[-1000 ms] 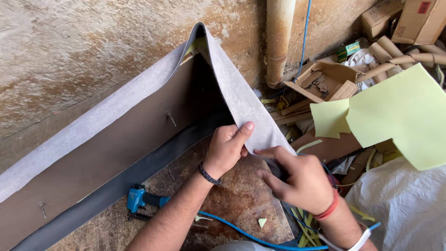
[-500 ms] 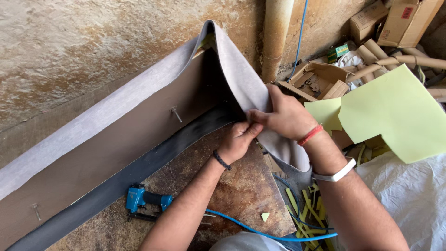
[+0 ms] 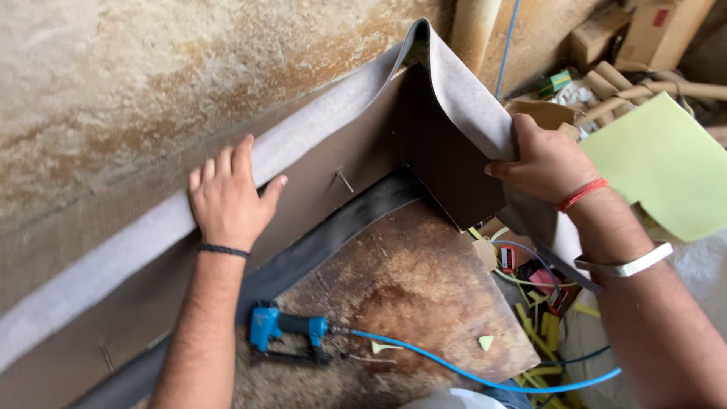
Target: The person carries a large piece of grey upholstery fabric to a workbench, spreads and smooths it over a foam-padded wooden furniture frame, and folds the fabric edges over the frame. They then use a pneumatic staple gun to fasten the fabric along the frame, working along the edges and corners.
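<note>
My left hand (image 3: 227,193) has moved left and is pressing flat, fingers spread, on the grey fabric strip (image 3: 136,246). My right hand (image 3: 541,163) is still gripping the fabric flap (image 3: 462,98) at the corner, so the covering is being smoothed along the brown board (image 3: 363,163).

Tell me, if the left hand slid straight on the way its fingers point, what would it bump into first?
The left hand lies flat on the grey fabric strip, fingers pointing up toward the rough stained wall. Going straight on, it would probably cross the strip's top edge and meet that wall first, though depth is hard to judge.

Right hand (image 3: 547,163) fingertips hidden behind grey fabric (image 3: 466,102); blue hose (image 3: 485,375) cut off at bottom edge.
</note>
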`<action>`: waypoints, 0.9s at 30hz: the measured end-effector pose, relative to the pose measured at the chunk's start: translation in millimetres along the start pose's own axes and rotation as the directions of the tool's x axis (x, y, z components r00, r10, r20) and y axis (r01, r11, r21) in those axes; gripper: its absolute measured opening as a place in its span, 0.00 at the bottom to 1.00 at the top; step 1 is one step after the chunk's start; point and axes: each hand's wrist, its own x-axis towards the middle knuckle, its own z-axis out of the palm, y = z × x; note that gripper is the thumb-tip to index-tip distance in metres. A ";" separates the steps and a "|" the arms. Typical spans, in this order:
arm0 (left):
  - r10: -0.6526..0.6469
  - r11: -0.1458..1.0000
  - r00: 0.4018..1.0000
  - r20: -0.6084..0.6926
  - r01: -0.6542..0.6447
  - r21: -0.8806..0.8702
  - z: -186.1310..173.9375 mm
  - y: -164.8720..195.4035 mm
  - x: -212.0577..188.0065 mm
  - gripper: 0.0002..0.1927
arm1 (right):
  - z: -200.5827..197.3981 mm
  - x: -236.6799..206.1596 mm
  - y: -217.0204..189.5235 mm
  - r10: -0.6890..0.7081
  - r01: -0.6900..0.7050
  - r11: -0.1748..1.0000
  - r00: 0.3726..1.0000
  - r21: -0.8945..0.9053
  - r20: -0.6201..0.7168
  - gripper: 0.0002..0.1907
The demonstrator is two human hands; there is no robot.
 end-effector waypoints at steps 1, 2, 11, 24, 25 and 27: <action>-0.015 1.000 0.999 0.030 0.015 -0.010 3.9 -2.6 -3.6 0.40 | -0.1 -5.1 -3.3 0.017 -0.017 1.000 1.000 0.015 -0.021 0.35; -0.029 0.999 0.998 0.062 0.031 -0.038 7.4 -5.5 -5.3 0.41 | -0.1 -11.0 -6.5 0.036 -0.035 0.999 0.998 0.029 -0.042 0.37; 0.626 0.555 0.736 -0.259 -0.653 -0.515 -13.0 150.4 137.5 0.29 | 34.6 -44.2 -28.2 0.046 0.024 0.994 0.784 0.104 -0.619 0.34; 0.606 0.499 -0.225 0.763 -0.639 -0.585 98.3 343.1 219.6 0.27 | 130.2 -58.9 -39.6 0.341 0.505 0.015 0.809 0.863 -0.479 0.31; 0.616 0.519 -0.233 0.753 -0.599 -0.610 100.5 342.8 219.4 0.27 | 129.6 -54.2 -38.8 0.352 0.545 -0.076 0.798 0.835 -0.489 0.26; 0.621 0.537 -0.239 0.747 -0.565 -0.627 101.8 341.9 217.2 0.28 | 126.0 -48.6 -42.7 0.386 0.619 -0.242 0.768 0.747 -0.511 0.23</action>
